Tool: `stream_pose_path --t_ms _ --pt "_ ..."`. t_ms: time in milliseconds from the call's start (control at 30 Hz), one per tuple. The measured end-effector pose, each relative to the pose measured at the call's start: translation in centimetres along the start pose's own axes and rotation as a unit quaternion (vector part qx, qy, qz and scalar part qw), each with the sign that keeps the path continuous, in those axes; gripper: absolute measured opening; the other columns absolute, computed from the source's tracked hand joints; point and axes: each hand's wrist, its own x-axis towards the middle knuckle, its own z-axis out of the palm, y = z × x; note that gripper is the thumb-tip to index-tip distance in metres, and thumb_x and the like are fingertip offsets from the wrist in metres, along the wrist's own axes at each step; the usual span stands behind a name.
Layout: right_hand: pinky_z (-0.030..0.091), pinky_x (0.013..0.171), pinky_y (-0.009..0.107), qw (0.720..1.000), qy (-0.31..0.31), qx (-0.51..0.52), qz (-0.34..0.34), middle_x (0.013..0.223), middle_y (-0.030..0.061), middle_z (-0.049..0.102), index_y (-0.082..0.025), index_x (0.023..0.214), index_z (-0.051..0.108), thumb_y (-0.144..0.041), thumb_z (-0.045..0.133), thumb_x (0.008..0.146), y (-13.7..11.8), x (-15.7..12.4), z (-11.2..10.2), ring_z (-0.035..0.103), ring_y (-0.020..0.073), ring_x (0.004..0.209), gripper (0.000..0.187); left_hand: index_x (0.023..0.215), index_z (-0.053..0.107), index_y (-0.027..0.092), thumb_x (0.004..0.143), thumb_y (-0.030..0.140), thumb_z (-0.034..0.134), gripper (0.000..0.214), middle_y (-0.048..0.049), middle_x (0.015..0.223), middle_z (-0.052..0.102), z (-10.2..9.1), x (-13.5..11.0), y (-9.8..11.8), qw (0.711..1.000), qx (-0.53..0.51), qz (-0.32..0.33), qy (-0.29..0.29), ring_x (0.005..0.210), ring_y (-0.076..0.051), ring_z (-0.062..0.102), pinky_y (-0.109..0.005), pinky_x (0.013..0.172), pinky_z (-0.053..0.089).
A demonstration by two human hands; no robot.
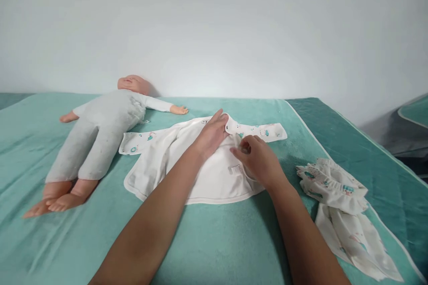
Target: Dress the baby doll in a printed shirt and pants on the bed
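A white baby shirt [207,187] is spread on the green cover, its plain inner side showing and its printed sleeves stretched to both sides. My left hand [214,131] lies on the upper part of the shirt with its fingers stretched out, by the base of the right sleeve. Close to it, my right hand [257,156] pinches at the shirt's right edge below that sleeve; a bit of cloth shows at its fingertips. A small label is visible on the shirt left of my right wrist.
A baby doll [113,111] in a pale cloth body lies on its back at the left. Crumpled white printed baby pants [347,205] lie at the right. The green cover [220,245] reaches back to a white wall [214,40].
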Motion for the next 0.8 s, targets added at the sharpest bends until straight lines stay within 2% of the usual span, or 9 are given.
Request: stream_pose_path --t_ms 67,167,233,333,467,567,667,733,800 --pt "0.034 0.062 0.03 0.996 -0.026 -0.076 0.029 0.091 0.0062 0.063 -0.023 0.079 0.053 -0.041 0.069 0.077 -0.3 -0.7 -0.3 0.056 0.023 0.081 0.024 0.134 0.049 0.025 0.085 0.019 0.065 0.052 -0.006 0.116 0.064 0.0 0.0 0.3 0.997 -0.082 0.004 -0.007 0.113 -0.016 0.062 -0.032 0.1 0.049" --pt "0.03 0.06 0.029 0.991 -0.076 -0.107 0.043 0.089 0.0055 0.063 -0.022 0.081 0.052 -0.031 0.063 0.08 -0.5 -1.0 -0.9 0.055 0.0192 0.074 0.014 0.116 0.056 0.023 0.083 0.011 0.062 0.036 -0.0026 0.095 0.063 0.0 0.0 0.7 0.988 -0.155 -0.001 -0.027 0.092 -0.013 0.065 -0.028 0.088 0.052" --pt "0.029 0.06 0.029 0.988 -0.121 -0.084 0.044 0.084 0.0031 0.064 -0.022 0.08 0.052 -0.028 0.058 0.083 -0.4 -0.9 -1.5 0.053 0.0166 0.069 0.009 0.105 0.057 0.021 0.083 0.008 0.061 0.026 -0.0033 0.095 0.063 0.0 0.0 0.9 0.983 -0.181 -0.005 -0.044 0.09 -0.013 0.065 -0.026 0.084 0.052" --pt "0.029 0.06 0.028 0.984 -0.171 -0.03 0.049 0.076 0.0004 0.064 -0.021 0.078 0.053 -0.03 0.058 0.084 0.3 -0.6 -2.3 0.052 0.0151 0.066 0.012 0.097 0.058 0.02 0.084 0.008 0.058 0.018 -0.005 0.096 0.064 -0.1 -0.1 1.3 0.978 -0.203 -0.016 -0.048 0.093 -0.015 0.066 -0.031 0.088 0.052" --pt "0.032 0.06 0.028 0.979 -0.189 0.036 0.072 0.072 -0.0011 0.061 -0.021 0.075 0.053 -0.037 0.06 0.084 0.8 -0.3 -2.8 0.049 0.0136 0.062 0.02 0.091 0.058 0.019 0.083 0.009 0.057 0.013 -0.0062 0.094 0.065 -0.1 -0.2 1.5 0.976 -0.217 -0.006 -0.019 0.1 -0.018 0.067 -0.041 0.1 0.05" --pt "0.031 0.057 0.028 0.975 -0.196 0.067 0.083 0.067 -0.0024 0.055 -0.021 0.071 0.051 -0.041 0.06 0.084 0.6 -0.3 -3.2 0.044 0.0122 0.058 0.026 0.096 0.058 0.02 0.081 0.009 0.059 0.019 -0.0048 0.093 0.065 -0.1 -0.4 1.5 0.978 -0.206 0.016 -0.015 0.106 -0.019 0.065 -0.045 0.103 0.05" --pt "0.031 0.055 0.027 0.966 -0.207 0.139 0.075 0.067 -0.0026 0.053 -0.02 0.071 0.053 -0.046 0.06 0.084 0.5 -0.5 -3.8 0.043 0.0116 0.058 0.029 0.111 0.06 0.023 0.079 0.008 0.061 0.035 -0.0022 0.096 0.064 0.0 -0.6 1.2 0.985 -0.172 0.021 -0.024 0.106 -0.017 0.063 -0.048 0.105 0.049" --pt "0.035 0.056 0.026 0.952 -0.2 0.221 0.075 0.071 -0.0018 0.056 -0.02 0.075 0.055 -0.05 0.059 0.084 0.6 -0.6 -4.4 0.047 0.0122 0.061 0.032 0.121 0.059 0.025 0.078 0.009 0.063 0.046 -0.0021 0.104 0.064 0.0 -0.7 1.0 0.991 -0.134 0.018 -0.02 0.11 -0.016 0.061 -0.049 0.107 0.047" --pt "0.04 0.059 0.027 0.932 -0.184 0.295 0.101 0.078 0.0004 0.063 -0.021 0.086 0.059 -0.053 0.058 0.084 1.2 -0.6 -4.9 0.054 0.0145 0.066 0.032 0.129 0.056 0.026 0.078 0.012 0.066 0.054 -0.0047 0.124 0.06 0.0 -0.7 0.8 0.997 -0.073 0.018 -0.01 0.122 -0.018 0.057 -0.048 0.109 0.045"
